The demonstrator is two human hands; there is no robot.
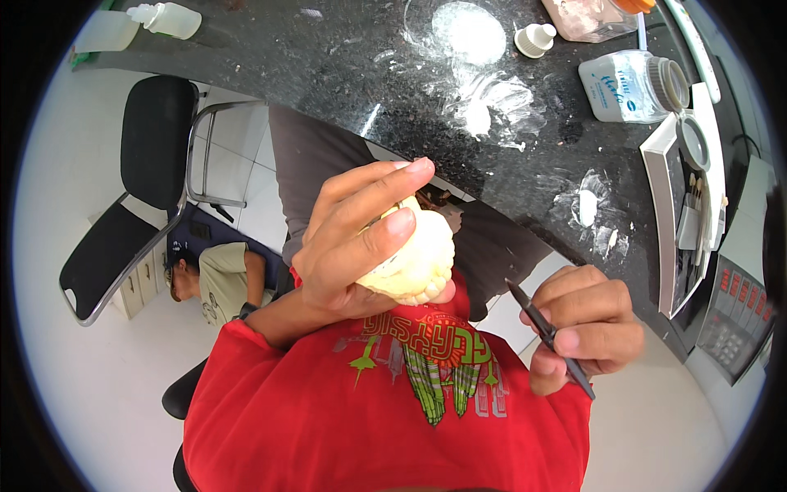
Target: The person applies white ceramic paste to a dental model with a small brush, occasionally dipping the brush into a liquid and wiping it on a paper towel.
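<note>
My left hand (344, 238) is wrapped round a pale yellow dental cast (422, 258), held over my lap in front of my red shirt. A row of moulded teeth runs along the cast's right and lower edge; the fingers cover much of its left side. To the right, my right hand (597, 321) pinches a slim dark pen-like tool (527, 303) with a pointed end. That point aims up and left towards the cast, apart from it. What kind of tool it is I cannot tell.
A black speckled worktop (328, 74), smeared with white powder (469, 37), stretches beyond my hands. On it stand a clear jar (623, 88), a small white cap (534, 41) and an open case (666, 205) with brushes. Left are a black chair (156, 139) and another person (225, 283).
</note>
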